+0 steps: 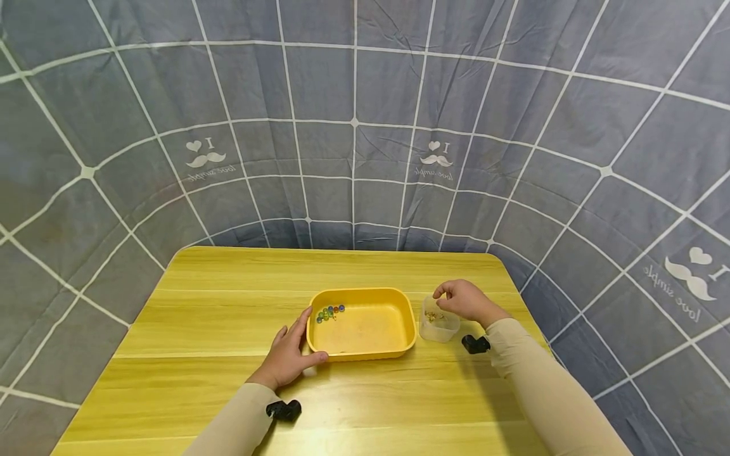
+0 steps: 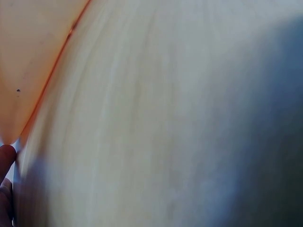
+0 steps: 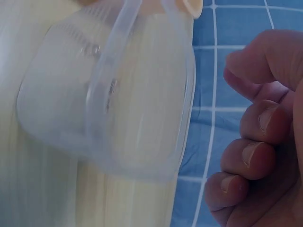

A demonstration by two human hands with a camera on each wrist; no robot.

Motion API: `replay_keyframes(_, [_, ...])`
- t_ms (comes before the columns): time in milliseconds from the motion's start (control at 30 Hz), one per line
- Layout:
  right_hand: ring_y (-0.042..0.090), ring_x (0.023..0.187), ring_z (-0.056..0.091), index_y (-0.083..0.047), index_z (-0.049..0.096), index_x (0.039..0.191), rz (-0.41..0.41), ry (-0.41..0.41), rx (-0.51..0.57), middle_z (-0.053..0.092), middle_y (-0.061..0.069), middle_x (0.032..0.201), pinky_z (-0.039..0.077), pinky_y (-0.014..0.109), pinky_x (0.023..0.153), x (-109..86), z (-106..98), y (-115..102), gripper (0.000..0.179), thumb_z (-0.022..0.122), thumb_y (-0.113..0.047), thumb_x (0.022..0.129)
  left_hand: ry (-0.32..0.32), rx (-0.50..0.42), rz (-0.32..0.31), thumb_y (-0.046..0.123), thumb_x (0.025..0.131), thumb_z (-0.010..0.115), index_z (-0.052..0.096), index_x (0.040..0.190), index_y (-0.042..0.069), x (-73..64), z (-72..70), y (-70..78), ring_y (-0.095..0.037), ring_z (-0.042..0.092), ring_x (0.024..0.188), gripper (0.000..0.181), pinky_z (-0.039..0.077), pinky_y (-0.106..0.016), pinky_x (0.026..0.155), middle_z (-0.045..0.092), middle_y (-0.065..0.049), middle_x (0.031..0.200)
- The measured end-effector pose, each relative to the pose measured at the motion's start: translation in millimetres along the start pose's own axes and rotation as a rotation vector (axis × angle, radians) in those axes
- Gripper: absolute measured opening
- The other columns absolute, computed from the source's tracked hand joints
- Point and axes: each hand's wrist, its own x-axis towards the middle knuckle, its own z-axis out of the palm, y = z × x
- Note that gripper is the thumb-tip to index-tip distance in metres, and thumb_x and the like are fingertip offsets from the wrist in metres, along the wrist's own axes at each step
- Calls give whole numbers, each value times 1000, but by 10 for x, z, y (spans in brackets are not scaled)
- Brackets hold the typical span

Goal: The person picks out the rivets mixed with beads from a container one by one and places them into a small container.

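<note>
A yellow tray (image 1: 365,347) lies in the middle of the table, with several blue, green and red beads (image 1: 327,313) at its far left corner. My left hand (image 1: 289,354) rests against its left side, straight fingers along the rim and thumb at the near corner. Right of the tray stands a clear plastic container (image 1: 439,334) holding small gold pieces (image 1: 431,316). Above it hovers my right hand (image 1: 464,299). In the right wrist view its fingers (image 3: 248,158) are curled, with thumb and forefinger close together. Whether something small sits between those tips is hidden.
The wooden table (image 1: 228,304) bears tray and container. Behind it hangs a grey curtain (image 1: 325,152) with white grid lines. Black wrist mounts (image 1: 284,410) sit on both sleeves. In the left wrist view, the tray's edge (image 2: 52,71) runs along the left.
</note>
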Motion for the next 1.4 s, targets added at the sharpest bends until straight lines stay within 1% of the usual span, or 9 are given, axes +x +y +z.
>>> replay_keyframes(133, [13, 56, 40, -3, 76, 116, -38, -3, 3, 48, -3, 64, 40, 29, 59, 79, 57, -161, 24, 65, -15, 97, -1, 7, -2, 53, 86, 82, 15, 171, 17, -6, -19, 37, -43, 35, 156, 114, 5, -67, 130, 30, -20, 171])
replay_keyframes(267, [11, 52, 35, -4, 76, 118, -70, -34, 2, 45, -4, 59, 38, 27, 57, 166, 129, -422, 24, 67, -16, 100, 37, 13, 31, 52, 85, 83, 18, 171, 17, -5, -11, 48, -48, 39, 152, 113, 10, -69, 126, 35, -24, 168])
replay_keyframes(367, [11, 52, 34, -5, 77, 119, -90, -59, -5, 44, -4, 57, 36, 26, 57, 243, 202, -612, 23, 68, -16, 100, 45, 15, 34, 52, 84, 84, 20, 170, 16, -4, -16, 71, -50, 41, 150, 113, 12, -70, 125, 37, -26, 167])
replay_keyframes(500, [10, 54, 38, -9, 77, 118, -125, -81, -27, 49, -5, 57, 39, 25, 59, 377, 316, -803, 21, 70, -17, 100, 18, 6, 1, 50, 85, 85, 18, 171, 16, 18, -20, 99, -46, 38, 154, 114, 9, -68, 128, 34, -22, 170])
replay_keyframes(733, [9, 53, 40, -6, 77, 121, -208, -148, -46, 54, -4, 57, 42, 25, 63, 610, 509, -1055, 25, 70, -17, 101, -24, 9, -48, 53, 87, 83, 13, 171, 17, 62, -13, 106, -41, 33, 158, 115, 4, -65, 131, 29, -18, 172])
replay_keyframes(900, [10, 61, 45, -5, 77, 119, -251, -176, -74, 58, -4, 68, 45, 27, 67, 750, 609, -1208, 23, 71, -17, 100, -27, 10, -67, 55, 87, 82, 12, 172, 21, 92, 16, 95, -38, 29, 160, 115, 2, -62, 132, 29, -15, 173])
replay_keyframes(1000, [11, 65, 49, -6, 78, 118, -262, -189, -92, 61, -3, 73, 46, 27, 66, 815, 678, -1300, 22, 72, -16, 100, -20, 13, -59, 54, 87, 82, 12, 172, 20, 95, 19, 91, -39, 30, 160, 115, 3, -64, 131, 29, -16, 173])
replay_keyframes(1200, [11, 67, 52, -7, 79, 115, -253, -217, -118, 64, -2, 77, 47, 24, 64, 939, 827, -1438, 21, 74, -17, 98, -14, 21, -55, 53, 88, 82, 13, 172, 19, 99, 23, 83, -39, 31, 159, 114, 5, -65, 131, 29, -16, 173])
replay_keyframes(1400, [12, 77, 58, -8, 80, 112, -229, -235, -128, 73, -2, 92, 53, 26, 74, 1029, 956, -1522, 19, 76, -19, 97, -35, 13, -66, 54, 88, 81, 11, 172, 22, 107, 24, 59, -34, 27, 161, 114, 2, -61, 132, 27, -12, 174])
